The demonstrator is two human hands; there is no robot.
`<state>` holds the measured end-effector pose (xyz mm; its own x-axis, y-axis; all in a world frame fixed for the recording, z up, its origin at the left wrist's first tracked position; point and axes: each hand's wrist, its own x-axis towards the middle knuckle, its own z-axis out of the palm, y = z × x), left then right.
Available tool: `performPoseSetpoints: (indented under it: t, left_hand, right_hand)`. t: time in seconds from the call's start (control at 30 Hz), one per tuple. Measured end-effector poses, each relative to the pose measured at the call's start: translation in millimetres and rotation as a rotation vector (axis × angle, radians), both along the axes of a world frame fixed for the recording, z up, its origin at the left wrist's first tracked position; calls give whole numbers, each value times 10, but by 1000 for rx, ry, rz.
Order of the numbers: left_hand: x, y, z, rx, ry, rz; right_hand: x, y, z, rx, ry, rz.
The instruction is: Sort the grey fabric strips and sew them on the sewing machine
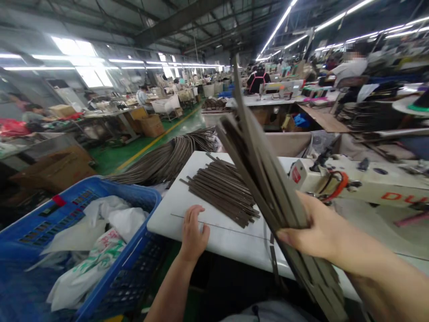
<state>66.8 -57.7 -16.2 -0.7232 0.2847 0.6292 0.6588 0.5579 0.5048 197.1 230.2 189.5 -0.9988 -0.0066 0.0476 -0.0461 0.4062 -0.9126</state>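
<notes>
My right hand (311, 230) is wrapped round a thick bundle of long grey-brown fabric strips (268, 179), lifted and slanting over the white table (231, 235). The top ends of the bundle spread apart and blur a little. On the tabletop, my left hand (195, 232) rests near the front edge, fingers loosely curved, thumb apart, nothing in it. Just beyond it lies a flat pile of shorter dark brown strips (221, 190), roughly side by side. A narrow dark strip (274, 257) hangs over the table's front edge below the bundle.
A blue plastic crate (134, 250) with white plastic bags (100, 250) stands at the left. Behind the table's left corner lies a large heap of long brown strips (164, 154). A sewing machine (365, 179) occupies the right side. People work at tables farther back.
</notes>
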Motion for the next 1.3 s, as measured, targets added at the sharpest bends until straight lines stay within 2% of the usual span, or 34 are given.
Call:
performPoseSetpoints:
  t: [0.07, 0.1, 0.17, 0.27, 0.37, 0.47, 0.6, 0.77, 0.83, 0.93, 1.07, 1.17, 1.3]
  left_hand:
    - [-12, -85, -26, 92, -28, 43]
    - [-22, -127, -37, 128, -34, 67]
    - [-47, -207, -55, 182, -38, 119]
    - [-97, -306, -74, 210, -48, 190]
    - [-143, -364, -76, 106, -43, 215]
    - [-154, -377, -73, -92, -58, 195]
    - [-152, -322, -79, -302, -62, 190]
    - [-247, -179, -13, -376, -3, 237]
    - [-294, -138, 47, -425, 23, 187]
    - [-347, -120, 123, -546, 53, 42]
    - [-400, -131, 133, -649, 18, -81]
    - [-452, -110, 106, -672, -7, -109]
    - [-511, -50, 95, -687, -2, -52]
  right_hand:
    - [-348, -268, -26, -34, -94, 0]
    - [-506, -373, -80, 19, -113, -26]
    - [-775, -535, -254, 234, -119, -68]
    - [-1036, -736, -595, 643, -128, -82]
    - [-1127, -920, -925, 958, -102, -45]
    - [-1117, -1022, -1168, 1117, -27, -31]
    - [-1117, -1004, -1288, 1130, 106, -27]
    - [-1122, -978, -1310, 1090, 213, 1]
    - [-1057, -995, -1353, 1085, 260, 1]
    - [-895, -1016, -1474, 1110, 346, -29]
    - [-733, -993, -1666, 1151, 419, -94]
    - [-758, -959, -1741, 1182, 402, -123]
    - [-861, -937, -1715, 1186, 373, -128]
